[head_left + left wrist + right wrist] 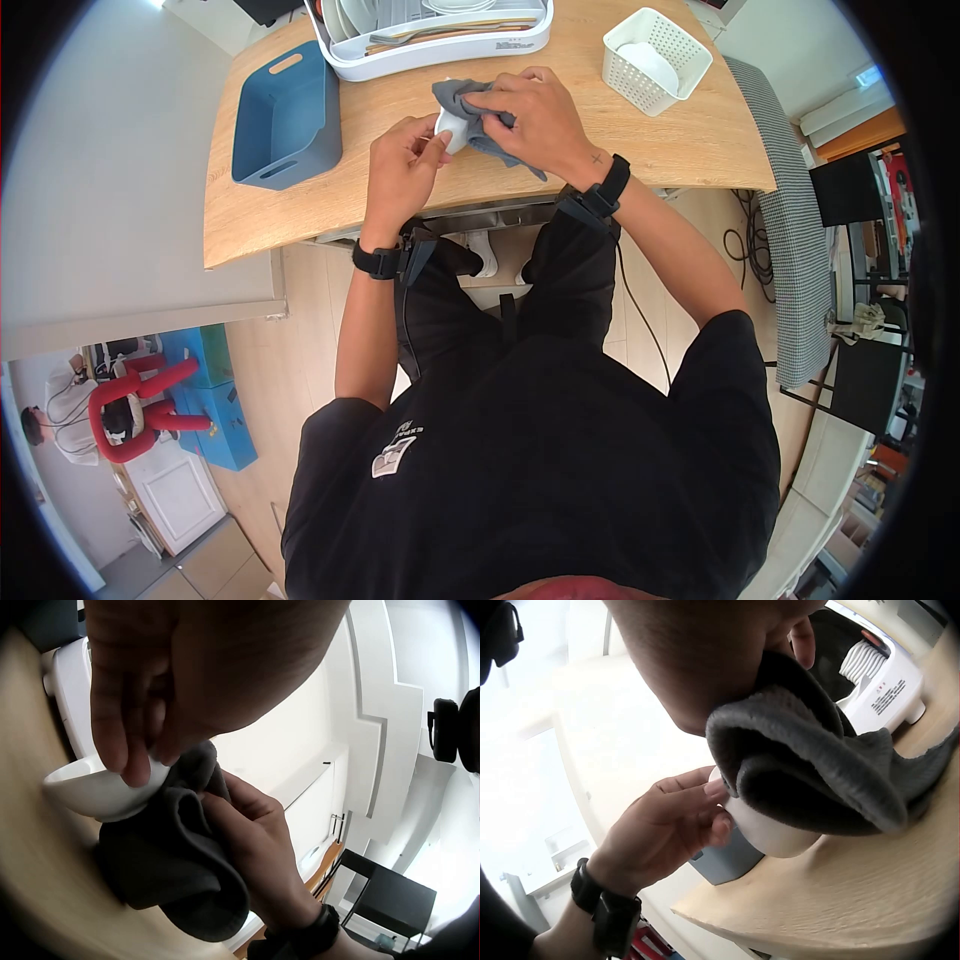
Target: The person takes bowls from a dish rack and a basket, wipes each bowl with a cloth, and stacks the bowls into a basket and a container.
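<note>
A small white bowl is pinched at its rim between the thumb and fingers of my left hand, over the near part of the table. Bunched in my right hand is a grey cloth, pressed against the bowl's side. In the left wrist view the bowl is tilted, and the cloth hangs in loose folds beside it. From the right wrist, folds of the cloth cover much of the bowl.
A blue bin stands on the wooden table at the left. At the back is a white dish rack with plates and chopsticks. A perforated cream basket at the right holds a white dish.
</note>
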Motion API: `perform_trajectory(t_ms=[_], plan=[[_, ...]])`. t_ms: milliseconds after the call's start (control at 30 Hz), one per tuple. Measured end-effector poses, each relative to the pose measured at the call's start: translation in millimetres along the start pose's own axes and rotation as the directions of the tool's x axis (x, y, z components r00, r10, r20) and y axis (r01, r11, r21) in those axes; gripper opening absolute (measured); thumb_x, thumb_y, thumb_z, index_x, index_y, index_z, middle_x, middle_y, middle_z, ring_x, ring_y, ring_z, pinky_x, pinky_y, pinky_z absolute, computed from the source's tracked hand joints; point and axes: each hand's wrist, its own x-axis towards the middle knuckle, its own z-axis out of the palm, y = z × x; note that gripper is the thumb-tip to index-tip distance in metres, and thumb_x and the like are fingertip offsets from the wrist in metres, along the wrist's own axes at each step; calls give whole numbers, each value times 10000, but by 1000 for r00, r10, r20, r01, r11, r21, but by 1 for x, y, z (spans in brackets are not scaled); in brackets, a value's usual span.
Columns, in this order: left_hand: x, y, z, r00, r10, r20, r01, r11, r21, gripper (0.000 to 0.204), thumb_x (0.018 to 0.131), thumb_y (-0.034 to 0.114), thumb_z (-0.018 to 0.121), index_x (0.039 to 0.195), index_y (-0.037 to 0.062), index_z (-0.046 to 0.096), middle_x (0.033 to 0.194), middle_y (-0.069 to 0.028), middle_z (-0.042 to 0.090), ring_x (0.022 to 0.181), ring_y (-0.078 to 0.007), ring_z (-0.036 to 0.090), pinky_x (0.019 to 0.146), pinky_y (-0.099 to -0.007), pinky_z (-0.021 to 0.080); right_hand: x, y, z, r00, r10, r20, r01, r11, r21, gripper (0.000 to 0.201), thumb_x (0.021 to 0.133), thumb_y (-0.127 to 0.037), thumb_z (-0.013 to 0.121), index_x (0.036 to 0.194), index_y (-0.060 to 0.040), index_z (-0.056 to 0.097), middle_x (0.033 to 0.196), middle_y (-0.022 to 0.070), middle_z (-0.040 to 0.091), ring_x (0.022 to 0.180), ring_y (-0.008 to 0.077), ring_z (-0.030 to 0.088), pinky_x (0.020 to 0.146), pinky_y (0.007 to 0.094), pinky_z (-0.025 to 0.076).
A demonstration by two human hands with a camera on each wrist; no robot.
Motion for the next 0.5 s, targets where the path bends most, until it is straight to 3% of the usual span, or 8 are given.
perform_trajectory(t_ms=[133, 200, 333, 400, 433, 500], plan=[[-4, -9, -4, 1000, -3, -21, 1, 994, -108, 250, 961, 31, 639, 1190, -58, 688, 994, -138, 700, 752, -171, 727, 661, -268, 561, 2, 9, -3, 999, 33, -26, -33, 999, 8, 271, 843, -166, 673, 1092, -146, 777, 830, 49, 689, 775, 259, 617, 891, 393, 439], [-5, -11, -7, 994, -10, -113, -7, 989, -145, 223, 947, 87, 692, 1113, -62, 702, 997, -132, 699, 761, -179, 729, 670, -277, 568, 1, 14, -4, 999, 43, -20, -43, 999, -10, 274, 848, -165, 672, 1101, -143, 775, 827, 58, 689, 773, 264, 619, 874, 394, 445], [-8, -15, -11, 972, -128, -197, 126, 992, -20, 247, 878, 150, 798, 995, -47, 705, 994, -116, 695, 752, -183, 718, 676, -287, 572, 1, 22, -5, 992, 115, -45, -115, 993, 0, 285, 859, -159, 671, 1125, -132, 768, 822, 83, 690, 775, 283, 628, 830, 401, 463], [-10, -22, -10, 967, 72, -246, -53, 995, 82, 313, 778, 170, 886, 928, -16, 685, 966, -106, 683, 789, -194, 701, 699, -303, 572, 1, 26, -5, 990, 139, -38, -137, 990, 35, 284, 861, -168, 650, 1115, -152, 774, 842, 75, 697, 785, 283, 623, 825, 396, 457], [-10, -24, -9, 967, 69, -245, -50, 995, 83, 313, 778, 170, 886, 928, -16, 685, 966, -106, 683, 789, -194, 701, 699, -303, 572, 0, 26, -5, 986, 164, -30, -162, 984, 69, 286, 863, -178, 629, 1106, -171, 781, 863, 67, 704, 795, 282, 617, 820, 390, 450], [-10, -25, -9, 925, 297, -236, -217, 925, 311, 347, 715, 144, 914, 933, 6, 681, 949, -106, 661, 883, -223, 681, 767, -326, 572, -1, 25, -6, 995, 104, -1, -104, 994, 41, 287, 859, -152, 649, 1117, -154, 775, 859, 77, 698, 789, 292, 624, 814, 402, 459]])
